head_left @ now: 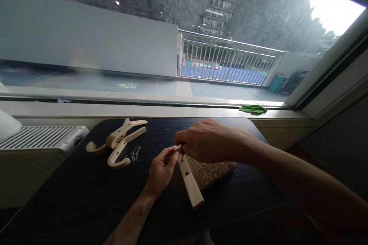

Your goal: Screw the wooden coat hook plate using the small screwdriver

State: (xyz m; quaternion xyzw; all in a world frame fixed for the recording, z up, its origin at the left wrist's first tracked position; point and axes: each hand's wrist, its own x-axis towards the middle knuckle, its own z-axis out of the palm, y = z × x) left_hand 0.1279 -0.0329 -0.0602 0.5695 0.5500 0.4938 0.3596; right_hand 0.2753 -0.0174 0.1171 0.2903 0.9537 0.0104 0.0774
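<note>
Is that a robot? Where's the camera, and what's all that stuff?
No robot: these are one person's bare hands. There's just one picture, from a camera worn on that person's head, looking forward and down.

The left hand holds one end of a pale wooden bar with a hole in it. The right hand pinches something small and dark over that end; it's mostly hidden.

Beside the bar, on the dark table, lies a rough brown block. Further left are two hook-shaped wooden pieces and some little metal bits, perhaps screws.
</note>
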